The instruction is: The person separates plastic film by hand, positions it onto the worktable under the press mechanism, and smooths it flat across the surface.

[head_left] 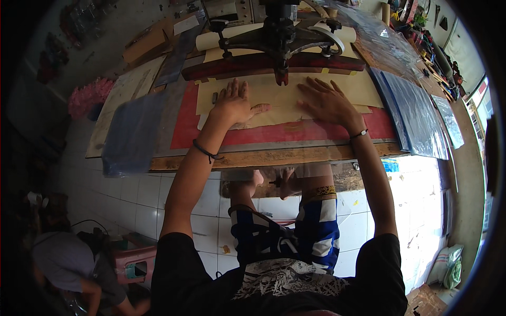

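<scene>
My left hand (234, 105) lies flat with fingers stretched forward on a tan sheet (279, 92). On the same sheet my right hand (329, 102) is also flat, fingers spread and pointing inward. Neither hand holds anything. What looks like clear plastic film (321, 134) lies under or between the hands and reaches over the table's front edge; its outline is hard to make out. A red mat (184, 126) shows around the tan sheet. Just beyond my fingertips runs the dark red bar (232, 66) of a black metal press (284, 37). A small grey piece (215, 98) sits beside my left hand.
Bluish clear plastic sheets are stacked at the left (132, 131) and right (411, 116) of the wooden table edge (253, 159). A pale roll (208, 41) lies behind the press. At lower left another person (63, 260) bends near a pink stool (134, 260).
</scene>
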Motion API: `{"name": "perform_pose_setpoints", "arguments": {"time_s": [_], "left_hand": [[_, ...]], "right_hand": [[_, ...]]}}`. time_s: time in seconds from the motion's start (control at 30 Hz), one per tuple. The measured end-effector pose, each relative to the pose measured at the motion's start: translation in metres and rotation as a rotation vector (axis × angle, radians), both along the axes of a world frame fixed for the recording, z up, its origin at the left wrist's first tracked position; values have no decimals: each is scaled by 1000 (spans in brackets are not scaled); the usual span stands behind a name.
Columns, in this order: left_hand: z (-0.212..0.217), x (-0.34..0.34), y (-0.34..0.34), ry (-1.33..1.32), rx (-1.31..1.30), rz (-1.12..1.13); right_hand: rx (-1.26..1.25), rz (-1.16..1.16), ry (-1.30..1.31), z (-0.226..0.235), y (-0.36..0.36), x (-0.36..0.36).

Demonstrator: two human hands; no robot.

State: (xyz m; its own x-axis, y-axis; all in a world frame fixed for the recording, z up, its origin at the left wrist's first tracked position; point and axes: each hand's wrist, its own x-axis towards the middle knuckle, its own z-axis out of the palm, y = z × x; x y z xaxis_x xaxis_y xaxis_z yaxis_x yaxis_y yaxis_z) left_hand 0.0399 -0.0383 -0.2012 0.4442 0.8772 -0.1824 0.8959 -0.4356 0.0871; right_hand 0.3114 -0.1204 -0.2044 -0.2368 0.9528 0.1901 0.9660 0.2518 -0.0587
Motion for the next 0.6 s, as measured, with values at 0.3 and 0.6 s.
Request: {"name": "perform_pose_setpoints", "arguments": {"time_s": [0.3, 0.6], "left_hand": [[-10, -11, 16, -53, 75, -12], [-5, -7, 19, -45, 94, -12]], "right_hand": [[-2, 39, 65, -10, 14, 0], [55, 39, 130, -12, 25, 9]]}}
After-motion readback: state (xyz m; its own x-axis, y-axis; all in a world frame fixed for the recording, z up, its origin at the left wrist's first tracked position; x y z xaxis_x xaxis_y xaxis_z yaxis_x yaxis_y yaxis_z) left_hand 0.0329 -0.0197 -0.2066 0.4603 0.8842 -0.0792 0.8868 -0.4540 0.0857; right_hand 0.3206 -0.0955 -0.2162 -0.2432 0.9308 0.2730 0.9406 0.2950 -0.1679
